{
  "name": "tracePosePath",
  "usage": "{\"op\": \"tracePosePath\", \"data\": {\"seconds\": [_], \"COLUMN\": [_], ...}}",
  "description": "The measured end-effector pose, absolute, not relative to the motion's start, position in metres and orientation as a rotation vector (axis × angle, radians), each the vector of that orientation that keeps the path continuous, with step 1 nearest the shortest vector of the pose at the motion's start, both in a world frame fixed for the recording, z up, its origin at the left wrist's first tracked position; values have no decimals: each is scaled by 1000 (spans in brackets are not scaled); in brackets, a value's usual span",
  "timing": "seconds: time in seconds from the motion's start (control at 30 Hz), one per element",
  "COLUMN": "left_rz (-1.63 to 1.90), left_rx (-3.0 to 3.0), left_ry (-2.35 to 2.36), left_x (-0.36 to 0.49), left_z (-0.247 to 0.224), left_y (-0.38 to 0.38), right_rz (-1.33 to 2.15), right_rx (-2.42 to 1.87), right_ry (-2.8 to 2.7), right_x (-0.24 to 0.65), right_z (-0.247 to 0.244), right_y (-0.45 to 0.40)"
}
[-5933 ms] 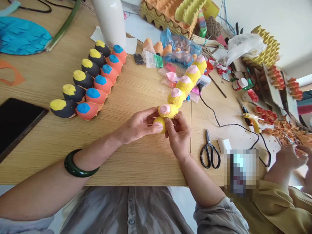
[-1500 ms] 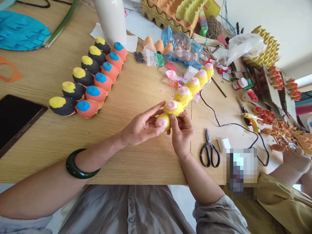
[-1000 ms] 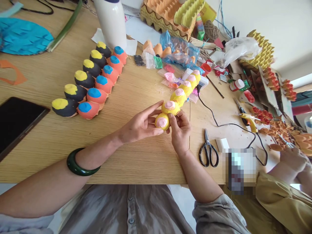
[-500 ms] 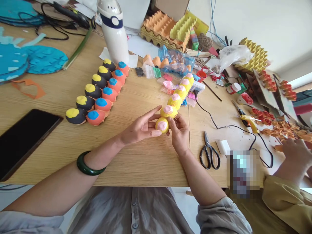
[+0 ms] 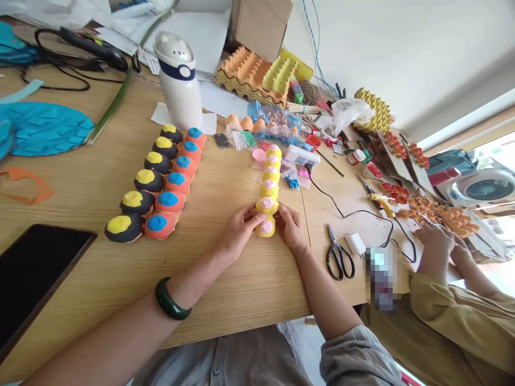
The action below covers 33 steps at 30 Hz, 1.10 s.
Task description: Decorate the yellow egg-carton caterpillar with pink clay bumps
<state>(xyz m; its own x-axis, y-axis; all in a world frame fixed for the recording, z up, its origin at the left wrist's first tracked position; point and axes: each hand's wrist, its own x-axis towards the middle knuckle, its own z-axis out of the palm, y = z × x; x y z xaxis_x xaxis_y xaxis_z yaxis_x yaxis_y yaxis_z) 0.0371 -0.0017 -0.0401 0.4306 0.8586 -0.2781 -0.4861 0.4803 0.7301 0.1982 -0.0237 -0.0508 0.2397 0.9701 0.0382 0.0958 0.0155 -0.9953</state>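
Note:
A row of yellow cups with pink tops (image 5: 269, 187) runs away from me across the wooden table. My left hand (image 5: 241, 228) pinches its near end from the left, thumb on the nearest cups. On the other side, my right hand (image 5: 290, 225) grips the same row with thumb and fingers. Further left lie a row of black cups with yellow tops (image 5: 149, 180) and, touching it, a row of orange-red cups with blue tops (image 5: 177, 182). Beyond the yellow row are small bags of pink clay (image 5: 259, 155) and a white power strip (image 5: 301, 156).
Black scissors (image 5: 340, 254) and a white adapter (image 5: 354, 244) lie right of my hands. A dark tablet (image 5: 36, 279) is at left, a white bottle (image 5: 181, 96) behind. At right, another person's hands (image 5: 436, 244) work near orange pieces.
The view has shifted right. The yellow row now points straighter away from me, and my left hand's fingers have closed in on its near end.

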Motion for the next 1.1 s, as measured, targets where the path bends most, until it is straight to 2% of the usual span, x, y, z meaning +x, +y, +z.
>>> {"op": "tracePosePath", "data": {"seconds": [0.17,0.67,1.1], "left_rz": [876,658,672], "left_rx": [515,320,290], "left_ry": [641,611,618], "left_x": [50,35,33], "left_z": [-42,-30,-31], "left_y": [2,20,20], "right_rz": [925,584,597], "right_rx": [-1354,-1637,-1608], "right_ry": [-835,-867,-954], "right_x": [201,186,177], "right_z": [-59,-52,-44], "right_y": [-23,-15,-14]}}
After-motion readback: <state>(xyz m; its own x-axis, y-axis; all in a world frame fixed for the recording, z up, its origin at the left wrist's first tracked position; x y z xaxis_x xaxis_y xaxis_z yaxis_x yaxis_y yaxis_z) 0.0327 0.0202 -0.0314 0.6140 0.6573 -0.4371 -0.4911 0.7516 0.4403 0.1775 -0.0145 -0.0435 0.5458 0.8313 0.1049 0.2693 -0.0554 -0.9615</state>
